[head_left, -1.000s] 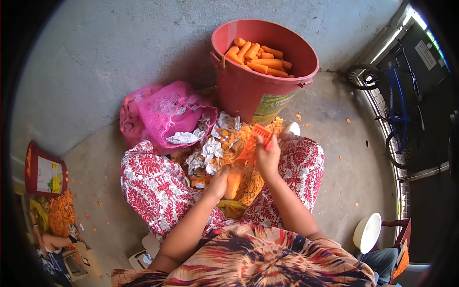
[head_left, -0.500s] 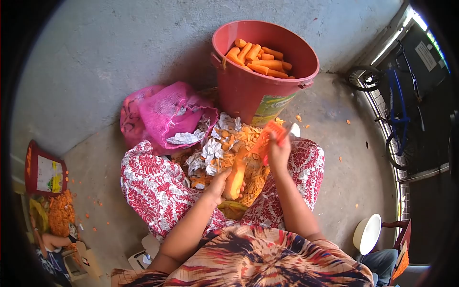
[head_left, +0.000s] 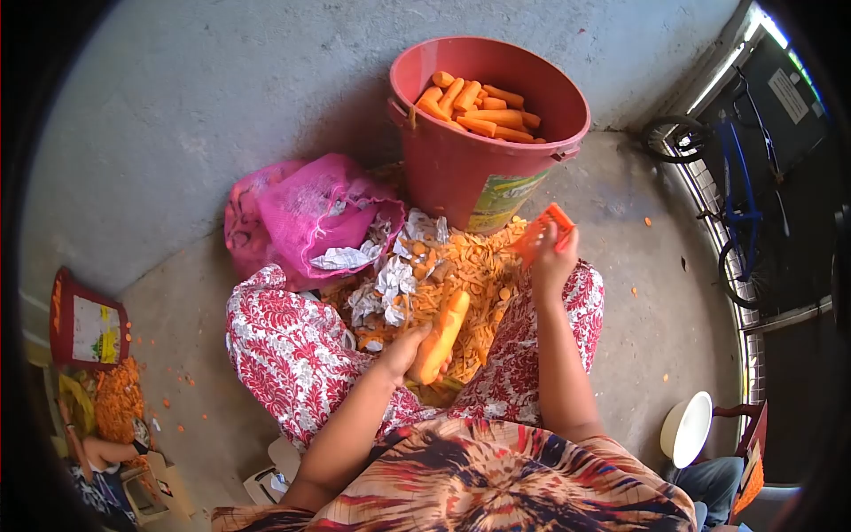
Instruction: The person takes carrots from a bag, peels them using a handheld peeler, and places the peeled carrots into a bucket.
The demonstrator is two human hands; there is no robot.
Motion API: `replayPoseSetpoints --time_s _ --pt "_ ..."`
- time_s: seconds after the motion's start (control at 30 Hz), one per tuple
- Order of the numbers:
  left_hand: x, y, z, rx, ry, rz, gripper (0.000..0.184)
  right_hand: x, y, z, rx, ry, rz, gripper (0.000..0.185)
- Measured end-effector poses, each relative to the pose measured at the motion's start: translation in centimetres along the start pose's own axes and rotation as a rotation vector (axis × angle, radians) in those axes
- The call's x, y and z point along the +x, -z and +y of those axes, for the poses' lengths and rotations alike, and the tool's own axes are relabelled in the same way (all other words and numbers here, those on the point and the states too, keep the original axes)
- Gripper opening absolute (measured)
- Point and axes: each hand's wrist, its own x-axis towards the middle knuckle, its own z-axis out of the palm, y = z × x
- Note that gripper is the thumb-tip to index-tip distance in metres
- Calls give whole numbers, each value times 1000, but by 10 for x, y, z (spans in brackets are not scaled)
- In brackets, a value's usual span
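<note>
My left hand (head_left: 405,353) is wrapped round the lower part of a peeled-looking carrot (head_left: 446,332), which points up and to the right over my lap. My right hand (head_left: 555,264) grips a flat orange plastic peeler (head_left: 541,232), held apart from the carrot above my right knee. Its blade cannot be made out. Between my legs lies a heap of carrot peelings (head_left: 474,262), with crumpled paper (head_left: 394,277) on its left side.
A red bucket (head_left: 443,191) partly filled with carrots (head_left: 483,108) stands ahead, by the wall. Left of it lies a pink mesh sack (head_left: 310,208). A bicycle (head_left: 740,213), a white basin (head_left: 687,430), another red bucket (head_left: 93,328) and a person's arm (head_left: 102,450) are farther out.
My right hand has moved right and slightly upward with the peeler, away from the carrot. The carrot stays in my left hand, tilted a little more to the right.
</note>
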Motion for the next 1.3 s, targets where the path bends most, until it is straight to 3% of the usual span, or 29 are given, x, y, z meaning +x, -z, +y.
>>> replayPoseSetpoints --time_s 0.07,0.1,0.13,0.2,0.3,0.4,0.43,0.53,0.57,0.63,0.7,0.73,0.77,0.83,0.93,1.03,1.1,1.13,1.23,1.3 --pt "10 6 -1 -34 -26 54 43 -17 -6 -14 43 144 -88 8" --pt "14 6 -1 -52 -43 81 44 -30 -6 -11 89 -41 -192 11" --pt "12 3 2 -40 -43 96 43 -44 -12 -19 108 2 -194 13" --pt "12 3 2 -23 -37 86 43 -70 -18 -5 73 -27 -432 11" --pt "6 -3 3 76 -49 73 43 -82 -18 -23 -157 33 -478 11" --pt "7 -2 3 143 -105 72 43 -57 -23 -14 -94 123 -254 17" --pt "8 0 2 154 -128 73 44 -45 -23 -6 -68 138 -180 11" --pt "-1 -3 6 155 -55 75 44 5 -12 16 7 144 211 10" --pt "1 -1 4 99 -57 87 43 12 -1 14 -131 13 193 11" --pt "6 5 -1 -11 -59 109 42 5 3 0 -4 -88 8 12" --pt "9 -6 9 -204 -85 99 40 -15 -3 2 -42 19 -122 14" --pt "11 -11 15 -300 -100 96 39 -29 -7 -3 33 -46 -186 14" --pt "12 -12 19 -322 -110 82 38 -40 -9 -14 133 -188 -226 13" --pt "15 -14 27 -360 -128 53 37 -53 -12 -34 295 -263 -275 13" --pt "11 -24 47 -260 -149 -35 41 -54 -17 -47 521 -243 -299 14" --pt "8 -40 68 -260 -149 -112 43 -50 -13 -67 560 -377 -349 16" --pt "9 -46 76 -370 -99 -94 41 -52 -13 -87 574 -293 -345 17" --pt "4 -54 81 -359 -128 -207 38 -54 -14 -92 581 -251 -343 17" --pt "12 -58 81 -403 -182 -115 35 -60 -16 -93 420 -138 -360 17" --pt "12 -55 81 -435 -198 -267 32 -61 -17 -93 435 -129 -356 15"
